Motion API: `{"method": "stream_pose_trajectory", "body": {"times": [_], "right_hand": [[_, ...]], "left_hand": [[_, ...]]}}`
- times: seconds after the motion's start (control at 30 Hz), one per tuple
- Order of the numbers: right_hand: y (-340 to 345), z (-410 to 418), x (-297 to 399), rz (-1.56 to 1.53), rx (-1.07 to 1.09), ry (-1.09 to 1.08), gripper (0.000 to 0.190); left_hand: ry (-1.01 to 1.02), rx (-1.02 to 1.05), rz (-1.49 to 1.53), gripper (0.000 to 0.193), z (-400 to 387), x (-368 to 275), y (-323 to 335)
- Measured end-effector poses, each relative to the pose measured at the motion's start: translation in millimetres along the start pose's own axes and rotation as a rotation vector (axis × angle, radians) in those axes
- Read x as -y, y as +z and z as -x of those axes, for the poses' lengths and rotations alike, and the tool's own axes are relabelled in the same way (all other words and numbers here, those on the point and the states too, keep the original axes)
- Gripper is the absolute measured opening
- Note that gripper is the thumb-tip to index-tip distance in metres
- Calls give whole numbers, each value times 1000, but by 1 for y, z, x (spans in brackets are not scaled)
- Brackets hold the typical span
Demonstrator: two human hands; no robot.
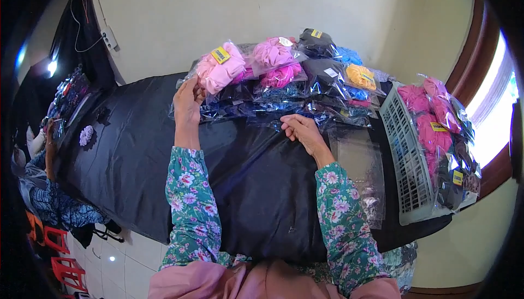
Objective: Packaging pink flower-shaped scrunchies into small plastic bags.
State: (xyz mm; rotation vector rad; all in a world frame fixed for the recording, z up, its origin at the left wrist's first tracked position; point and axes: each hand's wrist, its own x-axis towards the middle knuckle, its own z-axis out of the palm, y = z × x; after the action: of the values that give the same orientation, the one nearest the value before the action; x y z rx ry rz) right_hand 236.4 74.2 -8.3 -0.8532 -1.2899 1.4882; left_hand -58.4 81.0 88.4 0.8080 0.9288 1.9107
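Observation:
My left hand (189, 99) is raised at the left end of a heap of clear plastic packets, its fingers closed on the lower left edge of a packet of light pink ruffled fabric (223, 69) with a yellow label. My right hand (301, 133) is over the black table cover (245, 184), just in front of the heap, thumb and fingers bent together; whether something thin is between them I cannot tell. Behind it lie packets with a pink ruffled piece (273, 53), magenta fabric (280, 75), black fabric (323, 73) and yellow fabric (361, 76).
Empty clear plastic bags (360, 159) lie right of my right forearm. A pale green plastic basket (409, 168) with more packets stands at the right. A lilac scrunchie (86, 135) lies on the left. Another person (51, 192) works at the far left, near red plastic stools (69, 273).

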Motion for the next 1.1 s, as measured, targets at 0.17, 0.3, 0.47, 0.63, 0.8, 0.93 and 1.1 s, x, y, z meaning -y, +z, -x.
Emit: {"method": "stream_pose_trajectory", "body": {"times": [0.17,0.3,0.47,0.63,0.8,0.93,1.1], "right_hand": [[2,0,-1,60,-13,-14,23],[1,0,-1,68,-8,-20,22],[2,-1,-1,48,-18,-1,24],[-1,-4,-1,-77,-35,49,35],[0,5,0,-188,15,-21,47],[8,23,-2,-246,17,-69,35],[21,55,5,-281,-6,-57,34]], "left_hand": [[-33,-42,87,11,-5,13,0],[-35,-60,55,11,2,13,10],[-22,-57,-31,12,11,6,16],[-149,140,-84,11,29,25,28],[-260,343,171,11,61,71,32],[-387,329,253,12,87,95,17],[-518,268,346,17,106,98,3]]}}
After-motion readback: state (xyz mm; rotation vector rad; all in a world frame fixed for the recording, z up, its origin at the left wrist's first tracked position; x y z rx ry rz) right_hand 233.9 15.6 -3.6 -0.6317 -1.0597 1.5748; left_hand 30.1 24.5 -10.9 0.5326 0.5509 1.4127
